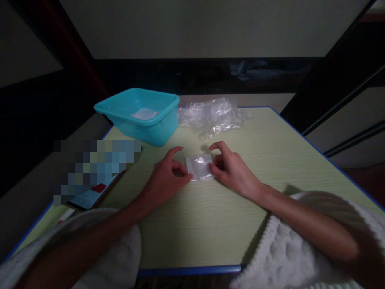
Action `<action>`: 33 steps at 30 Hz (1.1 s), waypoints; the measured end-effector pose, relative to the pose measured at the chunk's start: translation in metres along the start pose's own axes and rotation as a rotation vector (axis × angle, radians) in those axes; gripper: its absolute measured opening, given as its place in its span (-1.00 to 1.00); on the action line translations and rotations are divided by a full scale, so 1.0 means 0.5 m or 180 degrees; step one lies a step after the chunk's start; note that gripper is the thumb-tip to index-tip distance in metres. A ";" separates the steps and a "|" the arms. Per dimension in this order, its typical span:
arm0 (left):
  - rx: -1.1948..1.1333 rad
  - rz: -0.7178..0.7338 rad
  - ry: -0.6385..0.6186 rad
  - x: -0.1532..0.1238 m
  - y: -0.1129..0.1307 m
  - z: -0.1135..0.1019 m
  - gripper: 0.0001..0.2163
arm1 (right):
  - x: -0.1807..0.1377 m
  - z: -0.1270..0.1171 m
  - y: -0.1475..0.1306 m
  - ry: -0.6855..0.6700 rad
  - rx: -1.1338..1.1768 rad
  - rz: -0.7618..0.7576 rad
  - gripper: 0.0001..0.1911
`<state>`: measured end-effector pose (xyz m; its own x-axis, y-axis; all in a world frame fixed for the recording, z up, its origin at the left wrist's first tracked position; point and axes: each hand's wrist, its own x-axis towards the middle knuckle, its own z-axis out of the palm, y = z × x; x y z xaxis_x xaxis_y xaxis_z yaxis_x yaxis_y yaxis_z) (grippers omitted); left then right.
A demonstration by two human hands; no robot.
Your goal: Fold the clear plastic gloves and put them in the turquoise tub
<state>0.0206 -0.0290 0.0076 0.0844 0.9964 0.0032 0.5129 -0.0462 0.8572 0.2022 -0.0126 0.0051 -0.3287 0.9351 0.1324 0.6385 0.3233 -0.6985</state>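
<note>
Turquoise tub (150,130), blue-edged table (192,224), whitish packet (198,168)

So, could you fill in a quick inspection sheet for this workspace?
Surface: pale wood-look table with blue edging.
Job's things: a small clear packet lies flat between the hands.
Clutter: blue tub with a whitish item inside; crumpled clear plastic to its right; lit-screen device, partly pixelated, at left.
Hands: left hand at the packet's left edge, right hand at its right edge; whether either pinches it is unclear.
Cables: nothing seen.
Surroundings: pale panel and glossy dark band behind; dim light.
</note>
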 end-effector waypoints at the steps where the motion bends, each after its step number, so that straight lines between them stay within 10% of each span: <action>1: 0.0020 0.0019 -0.0007 0.000 -0.001 0.000 -0.38 | 0.000 0.000 0.000 -0.0007 -0.0011 0.0000 -0.63; 11: 0.0230 0.0236 -0.0140 -0.002 -0.011 -0.001 -0.45 | 0.002 0.000 0.003 -0.0045 -0.0077 -0.0065 -0.63; 18: 0.1055 0.1286 0.0377 -0.005 -0.020 -0.007 -0.66 | 0.006 -0.004 0.010 -0.0221 -0.0113 -0.0220 -0.63; 24: 0.1743 0.2067 -0.0098 -0.019 -0.026 0.006 -0.68 | 0.008 -0.006 0.009 -0.0307 -0.0201 -0.0283 -0.61; 33: 0.2492 0.1868 -0.0805 -0.034 -0.031 0.015 -0.50 | 0.006 -0.019 0.011 -0.0203 -0.0451 -0.0419 -0.64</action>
<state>0.0176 -0.0460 -0.0097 0.6355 0.7613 0.1288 0.7409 -0.6483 0.1758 0.2113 -0.0065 0.0085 -0.4564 0.8737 0.1681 0.6771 0.4636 -0.5714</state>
